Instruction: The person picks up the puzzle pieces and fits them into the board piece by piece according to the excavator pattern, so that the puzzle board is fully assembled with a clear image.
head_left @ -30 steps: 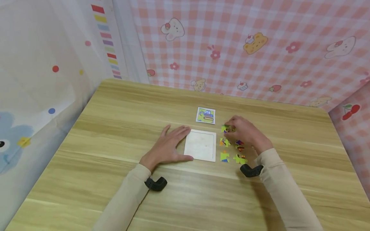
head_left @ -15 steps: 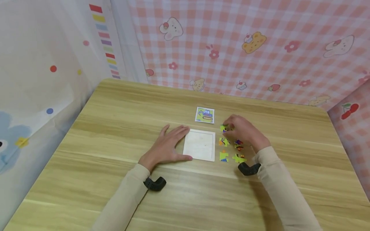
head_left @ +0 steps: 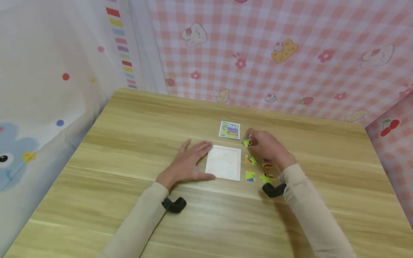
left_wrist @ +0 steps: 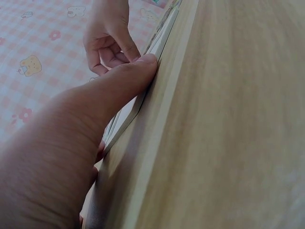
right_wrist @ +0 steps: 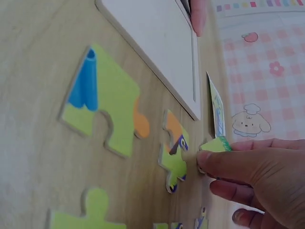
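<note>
A white square board (head_left: 223, 163) lies on the table. My left hand (head_left: 185, 165) rests at its left side, fingers spread, with fingertips at the upper left corner and the thumb on the lower left; the left wrist view shows the thumb (left_wrist: 128, 76) on the board's edge. My right hand (head_left: 269, 146) pinches a green puzzle piece (head_left: 247, 142) between thumb and fingers, right of the board's upper right corner. In the right wrist view the piece (right_wrist: 214, 145) is tilted, partly covered by the thumb. Several loose pieces (head_left: 250, 175) lie below my right hand.
Behind the board lies a small picture card (head_left: 229, 130) with a blue vehicle on green. A pink checked cloth (head_left: 238, 46) hangs behind the wooden table (head_left: 193, 229), and a white cloth (head_left: 38, 64) at the left.
My right hand has moved slightly left and the green piece in its fingers has turned and tilted. My left hand stays where it was on the board.
</note>
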`<state>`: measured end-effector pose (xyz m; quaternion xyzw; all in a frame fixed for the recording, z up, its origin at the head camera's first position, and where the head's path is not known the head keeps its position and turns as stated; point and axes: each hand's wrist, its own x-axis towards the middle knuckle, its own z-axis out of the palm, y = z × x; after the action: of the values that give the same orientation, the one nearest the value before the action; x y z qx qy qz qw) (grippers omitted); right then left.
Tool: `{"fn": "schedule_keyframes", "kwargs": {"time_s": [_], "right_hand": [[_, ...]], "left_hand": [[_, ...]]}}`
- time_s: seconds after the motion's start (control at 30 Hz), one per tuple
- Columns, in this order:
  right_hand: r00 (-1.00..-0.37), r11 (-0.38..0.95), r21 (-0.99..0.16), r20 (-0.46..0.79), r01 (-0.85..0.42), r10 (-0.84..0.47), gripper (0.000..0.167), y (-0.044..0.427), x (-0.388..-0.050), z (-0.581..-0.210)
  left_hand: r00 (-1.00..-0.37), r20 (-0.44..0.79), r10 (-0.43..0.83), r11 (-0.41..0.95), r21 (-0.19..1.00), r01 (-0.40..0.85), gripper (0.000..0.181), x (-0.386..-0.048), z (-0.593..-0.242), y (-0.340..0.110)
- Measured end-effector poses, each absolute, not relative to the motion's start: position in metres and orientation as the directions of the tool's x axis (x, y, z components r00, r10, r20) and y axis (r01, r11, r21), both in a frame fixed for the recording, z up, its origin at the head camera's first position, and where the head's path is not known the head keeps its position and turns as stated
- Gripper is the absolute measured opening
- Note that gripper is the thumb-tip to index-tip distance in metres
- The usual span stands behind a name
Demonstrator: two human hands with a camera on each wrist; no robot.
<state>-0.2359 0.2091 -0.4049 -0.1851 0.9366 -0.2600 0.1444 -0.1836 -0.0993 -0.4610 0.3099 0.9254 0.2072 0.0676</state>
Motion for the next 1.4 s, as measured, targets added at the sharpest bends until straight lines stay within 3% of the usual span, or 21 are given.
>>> {"fn": "schedule_keyframes", "kwargs": {"time_s": [0.17, 0.3, 0.5, 0.77, 1.4], "right_hand": [[-0.919, 0.759, -0.589, -0.069, -0.277, -0.389, 0.020, 0.201, -0.230, -0.407], [-0.946, 0.657, -0.709, 0.041, -0.254, -0.322, 0.018, 0.182, -0.220, -0.403], [-0.960, 0.519, -0.849, -0.060, -0.095, -0.275, 0.018, 0.145, -0.204, -0.410], [-0.956, 0.527, -0.849, -0.135, -0.025, -0.262, 0.019, 0.129, -0.202, -0.427], [-0.964, 0.628, -0.767, -0.053, -0.128, -0.261, 0.008, 0.117, -0.197, -0.431]], "left_hand": [[-0.798, -0.013, 0.603, 0.727, 0.421, 0.543, 0.112, -0.181, -0.464, -0.100], [-0.800, -0.010, 0.599, 0.731, 0.415, 0.542, 0.112, -0.182, -0.464, -0.101], [-0.807, 0.006, 0.591, 0.727, 0.430, 0.536, 0.111, -0.183, -0.464, -0.099], [-0.810, 0.011, 0.586, 0.729, 0.431, 0.532, 0.113, -0.181, -0.466, -0.099], [-0.819, -0.009, 0.574, 0.740, 0.433, 0.514, 0.116, -0.184, -0.464, -0.100]]}}
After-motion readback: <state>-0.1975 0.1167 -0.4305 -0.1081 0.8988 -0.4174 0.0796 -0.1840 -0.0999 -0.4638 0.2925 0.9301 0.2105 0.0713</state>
